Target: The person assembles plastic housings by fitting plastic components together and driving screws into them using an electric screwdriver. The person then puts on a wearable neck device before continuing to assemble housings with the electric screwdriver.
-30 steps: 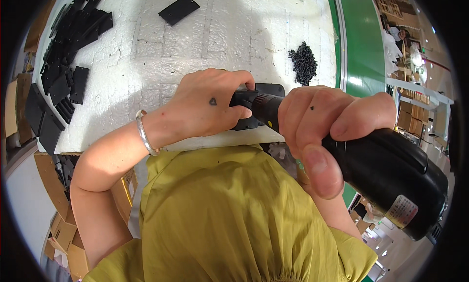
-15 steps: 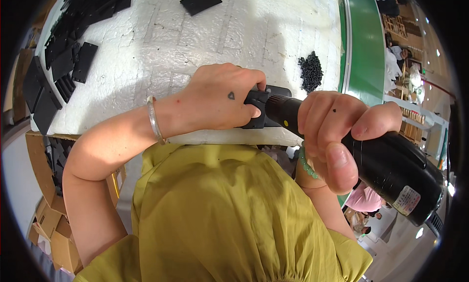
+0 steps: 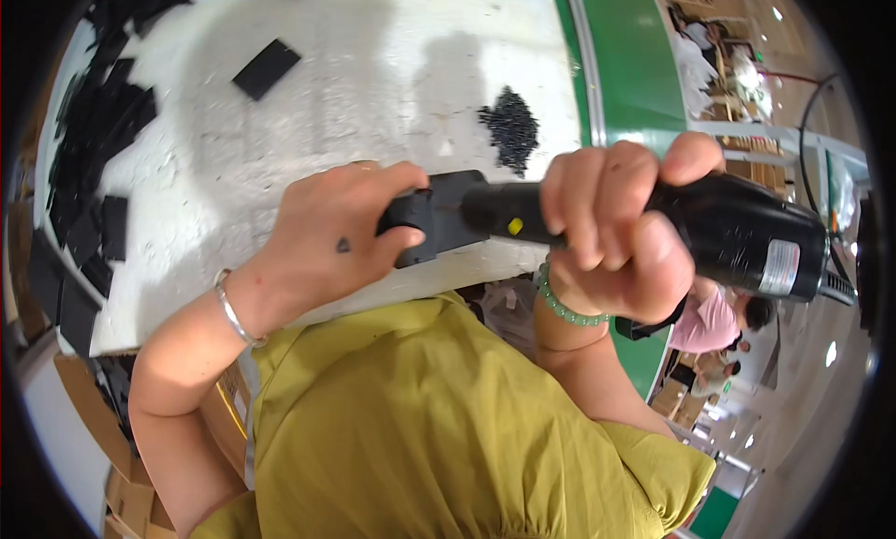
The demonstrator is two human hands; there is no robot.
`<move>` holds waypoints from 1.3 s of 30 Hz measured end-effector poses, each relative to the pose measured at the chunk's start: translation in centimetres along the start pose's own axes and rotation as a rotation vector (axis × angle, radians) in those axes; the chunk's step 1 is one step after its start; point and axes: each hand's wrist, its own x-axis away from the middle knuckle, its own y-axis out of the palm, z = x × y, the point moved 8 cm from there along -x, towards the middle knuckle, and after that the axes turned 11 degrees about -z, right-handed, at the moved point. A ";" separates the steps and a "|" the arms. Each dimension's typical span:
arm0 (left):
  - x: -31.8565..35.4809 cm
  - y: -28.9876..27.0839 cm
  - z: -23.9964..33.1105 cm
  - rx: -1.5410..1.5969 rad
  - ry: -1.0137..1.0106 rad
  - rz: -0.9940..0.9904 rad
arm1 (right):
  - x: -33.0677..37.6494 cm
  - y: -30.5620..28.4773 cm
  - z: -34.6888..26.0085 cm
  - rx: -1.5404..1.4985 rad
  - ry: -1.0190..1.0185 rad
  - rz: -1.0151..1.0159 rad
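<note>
Shirt (image 3: 448,418) of olive yellow fills the lower middle, the wearer's forearms reaching past it toward a white table (image 3: 373,100). The right hand (image 3: 616,231), green beads (image 3: 571,310) at its wrist, has its fingers wrapped round a black driver (image 3: 747,236) that runs across the view, nose to the left. The left hand (image 3: 341,226) pinches a black block (image 3: 401,220) between thumb and fingers, curled only part way in. A black plate (image 3: 445,231) sits between the two hands, at the table's near edge. The driver's nose is over its right part; blur hides whether they touch.

To work well here, the left pinch should be firm enough to stop block and plate from turning, fingertips clear of the nose. The driver probably wants a square approach and even pressure, since a slanted nose could slip or scratch.

Beyond lies a pile of small black screws (image 3: 511,133), handily near the driver. Farther left, a loose plate (image 3: 267,70) rests alone, and a heap of dark plates (image 3: 93,156) lines the table's left side. Off to the right, past a green surface (image 3: 635,63), is a co-worker in pink (image 3: 705,326)
</note>
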 end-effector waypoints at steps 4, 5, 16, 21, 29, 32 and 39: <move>-0.2 -0.9 0.3 -0.054 0.016 0.041 | 1.9 -5.4 -3.3 0.232 -0.178 0.219; -0.4 -0.9 0.1 -0.083 -0.101 -0.031 | 2.5 -6.3 -3.3 0.279 -0.178 0.308; -2.0 -0.9 3.3 -0.253 0.042 0.074 | 5.0 -9.6 0.3 0.223 -0.088 0.459; -4.4 -0.7 3.4 -0.264 0.162 0.083 | 4.7 -9.2 -0.3 0.213 -0.108 0.443; -9.9 1.9 4.4 -0.350 0.384 0.119 | 4.1 -8.2 -3.7 0.158 -0.257 0.319; -10.4 1.7 5.0 -0.373 0.460 0.135 | 3.9 -8.1 -4.8 0.176 -0.281 0.314; -10.0 0.3 5.7 -0.265 0.461 0.229 | 4.0 -8.3 -6.3 0.149 -0.346 0.266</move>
